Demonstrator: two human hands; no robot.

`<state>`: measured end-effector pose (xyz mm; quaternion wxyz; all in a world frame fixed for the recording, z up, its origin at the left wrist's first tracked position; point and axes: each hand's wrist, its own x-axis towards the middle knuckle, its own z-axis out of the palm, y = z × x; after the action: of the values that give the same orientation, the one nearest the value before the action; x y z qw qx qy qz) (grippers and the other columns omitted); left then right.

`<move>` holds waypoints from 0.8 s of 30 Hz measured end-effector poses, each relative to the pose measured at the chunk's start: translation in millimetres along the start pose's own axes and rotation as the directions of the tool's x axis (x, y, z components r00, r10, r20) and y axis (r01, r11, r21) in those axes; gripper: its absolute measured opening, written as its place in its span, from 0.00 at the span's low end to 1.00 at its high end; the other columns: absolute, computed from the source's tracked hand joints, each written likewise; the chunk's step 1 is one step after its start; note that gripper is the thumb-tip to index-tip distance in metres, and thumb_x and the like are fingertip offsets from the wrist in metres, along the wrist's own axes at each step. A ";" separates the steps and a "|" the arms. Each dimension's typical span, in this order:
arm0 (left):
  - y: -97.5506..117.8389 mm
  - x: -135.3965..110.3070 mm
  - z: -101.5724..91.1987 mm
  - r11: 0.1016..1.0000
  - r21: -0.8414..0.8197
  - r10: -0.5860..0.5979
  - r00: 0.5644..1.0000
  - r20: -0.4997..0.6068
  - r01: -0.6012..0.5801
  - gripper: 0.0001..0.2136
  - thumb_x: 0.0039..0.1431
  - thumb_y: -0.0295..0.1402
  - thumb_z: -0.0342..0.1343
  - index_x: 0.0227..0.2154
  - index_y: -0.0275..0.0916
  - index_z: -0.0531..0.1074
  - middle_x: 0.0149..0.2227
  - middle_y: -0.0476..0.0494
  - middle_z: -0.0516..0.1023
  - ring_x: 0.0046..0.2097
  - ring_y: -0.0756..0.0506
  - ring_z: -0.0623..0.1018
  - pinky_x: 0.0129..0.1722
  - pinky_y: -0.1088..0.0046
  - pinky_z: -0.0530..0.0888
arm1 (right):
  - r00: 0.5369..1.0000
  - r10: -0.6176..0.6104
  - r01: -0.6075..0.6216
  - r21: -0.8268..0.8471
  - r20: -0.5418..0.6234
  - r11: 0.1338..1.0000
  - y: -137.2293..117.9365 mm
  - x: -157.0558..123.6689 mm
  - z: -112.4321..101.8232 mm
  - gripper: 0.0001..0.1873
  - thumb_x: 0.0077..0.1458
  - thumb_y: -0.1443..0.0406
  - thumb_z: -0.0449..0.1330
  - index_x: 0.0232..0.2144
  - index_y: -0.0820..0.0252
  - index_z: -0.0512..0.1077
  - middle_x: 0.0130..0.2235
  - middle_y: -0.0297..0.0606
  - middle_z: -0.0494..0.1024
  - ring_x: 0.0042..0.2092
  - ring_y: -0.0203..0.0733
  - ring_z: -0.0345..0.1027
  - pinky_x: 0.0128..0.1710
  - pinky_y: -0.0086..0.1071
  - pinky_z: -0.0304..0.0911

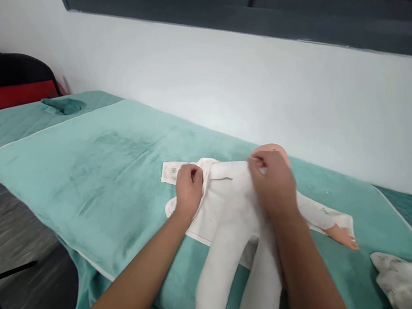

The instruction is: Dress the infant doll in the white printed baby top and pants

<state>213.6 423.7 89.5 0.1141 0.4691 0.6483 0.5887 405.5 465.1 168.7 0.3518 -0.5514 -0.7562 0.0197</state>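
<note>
Teal towelling (94,176) covered the table, and on it, right of the middle, a doll (232,228) lay on its back with its head (280,151) toward the far wall and its padded white legs hanging over the near edge. A white garment (215,201) was spread open beneath and around the doll's body, and one sleeve (171,172) stretched flat to the left. The left hand (189,188) rested on the garment's left flap, just beside the doll's trunk, with the fingers curled down and closed on the cloth near the base of that sleeve. The right hand (272,182) lay over the doll's chest and shoulder, just near of the head, with its fingers bunched together on the white cloth at the neck; blur kept me from telling whether they pinched the cloth or only pressed on it. The doll thus lay between the two hands and partly under the right one. To the right, the doll's bare hand (344,237) stuck out of the other sleeve. A rumpled grey-white cloth (398,283) lay at the right edge, apart from the doll. A small teal cloth (64,105) sat at the far left corner, and a black and red seat (11,85) stood beyond it.
</note>
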 end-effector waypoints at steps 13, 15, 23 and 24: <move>1.3 0.9 -0.1 0.996 0.025 0.081 0.991 0.108 -0.084 0.06 0.63 0.34 0.50 0.37 0.42 0.72 0.38 0.45 0.76 0.40 0.45 0.74 0.43 0.68 0.70 | 0.796 0.566 -0.531 -0.203 0.215 0.823 65.3 -50.3 -32.1 0.34 0.64 0.43 0.39 0.58 0.53 0.67 0.47 0.52 0.79 0.52 0.66 0.71 0.50 0.55 0.62; 2.3 0.8 0.5 0.997 0.000 0.077 0.989 0.123 -0.077 0.06 0.63 0.34 0.50 0.36 0.42 0.72 0.36 0.46 0.76 0.38 0.47 0.74 0.40 0.70 0.70 | 0.777 0.592 -0.604 -0.009 0.214 0.797 68.4 -46.9 -28.5 0.35 0.62 0.43 0.44 0.62 0.54 0.62 0.52 0.51 0.77 0.57 0.63 0.68 0.54 0.53 0.61; 12.2 7.6 3.1 1.000 0.019 -0.018 0.986 0.166 0.015 0.10 0.61 0.35 0.52 0.42 0.42 0.73 0.33 0.47 0.77 0.36 0.46 0.75 0.39 0.69 0.70 | 0.730 0.560 -0.674 0.545 0.392 0.498 70.2 -36.8 -15.7 0.45 0.57 0.43 0.55 0.69 0.54 0.49 0.67 0.44 0.61 0.60 0.52 0.67 0.50 0.36 0.72; 15.5 10.3 4.9 1.000 0.018 -0.023 0.986 0.165 0.020 0.10 0.61 0.35 0.52 0.43 0.42 0.74 0.34 0.47 0.77 0.36 0.45 0.75 0.39 0.69 0.69 | 0.746 0.538 -0.657 0.565 0.392 0.500 67.8 -38.0 -15.3 0.45 0.57 0.44 0.55 0.69 0.54 0.48 0.66 0.45 0.63 0.59 0.52 0.68 0.49 0.36 0.73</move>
<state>218.9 432.5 105.9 0.1700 0.5102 0.6464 0.5412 475.1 453.9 132.5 0.4328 -0.6087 -0.4828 0.4572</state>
